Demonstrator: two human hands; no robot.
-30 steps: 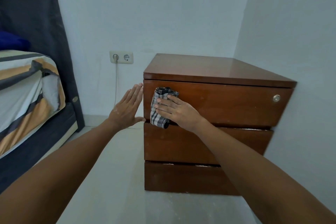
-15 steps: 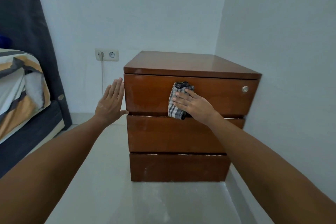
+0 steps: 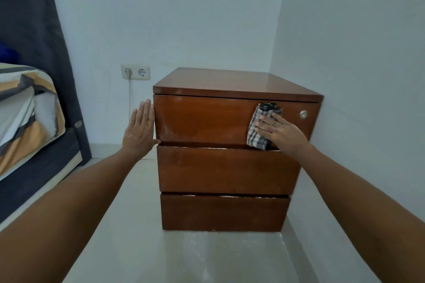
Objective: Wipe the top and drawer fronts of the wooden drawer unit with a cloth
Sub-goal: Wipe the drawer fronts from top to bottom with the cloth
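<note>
Wooden drawer unit (image 3: 226, 167) standing in corner on floor; right hand (image 3: 281, 132) pressing checked cloth (image 3: 258, 130) flat-fingered against top drawer front (image 3: 202, 119), near lock (image 3: 303, 114); left hand (image 3: 139, 132) resting straight-fingered along unit's left edge, holding nothing
</note>
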